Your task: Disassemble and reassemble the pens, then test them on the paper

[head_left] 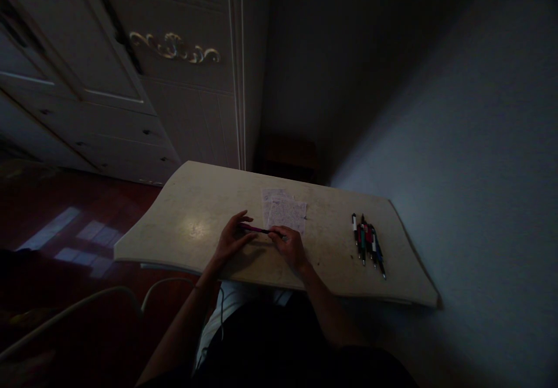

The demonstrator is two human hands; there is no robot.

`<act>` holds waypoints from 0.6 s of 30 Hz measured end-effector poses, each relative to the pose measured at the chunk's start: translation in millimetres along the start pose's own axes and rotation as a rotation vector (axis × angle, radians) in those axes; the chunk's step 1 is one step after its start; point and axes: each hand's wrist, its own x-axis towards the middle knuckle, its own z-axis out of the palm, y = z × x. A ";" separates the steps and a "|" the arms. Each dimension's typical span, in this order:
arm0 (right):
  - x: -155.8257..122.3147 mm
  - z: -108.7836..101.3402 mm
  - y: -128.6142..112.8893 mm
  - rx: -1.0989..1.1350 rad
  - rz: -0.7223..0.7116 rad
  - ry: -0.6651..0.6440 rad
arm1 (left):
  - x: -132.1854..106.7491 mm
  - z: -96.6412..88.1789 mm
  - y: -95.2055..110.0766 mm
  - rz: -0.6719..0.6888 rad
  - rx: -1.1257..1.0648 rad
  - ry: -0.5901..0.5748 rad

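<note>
Both hands grip one slim magenta plastic pen (255, 230) — left hand (230, 241) pinching one end, right hand (290, 247) the other — above a cream wooden table (192, 213).

No words or numbers can be read here. The paper (285, 212) on the table (192, 202) has marks on it, but they are too small and dim to make out. The pens (368, 242) show no name you can read.
</note>
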 end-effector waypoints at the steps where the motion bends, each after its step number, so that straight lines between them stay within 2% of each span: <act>1: -1.2 0.9 0.8 0.011 0.012 0.017 | 0.0 0.2 0.5 0.007 -0.031 0.017; 4: -3.8 1.2 3.3 0.025 0.020 0.057 | 0.0 -0.1 2.6 0.005 -0.060 0.062; 8: -4.9 -1.6 3.9 -0.016 -0.026 0.069 | -0.4 -0.9 5.1 -0.082 0.059 0.099; 12: -3.9 -6.4 2.9 -0.069 -0.058 0.048 | -0.9 -1.2 3.5 -0.112 0.148 0.058; 18: -3.9 -11.5 7.7 -0.070 -0.048 0.050 | -0.1 -2.0 -0.5 0.005 0.041 -0.053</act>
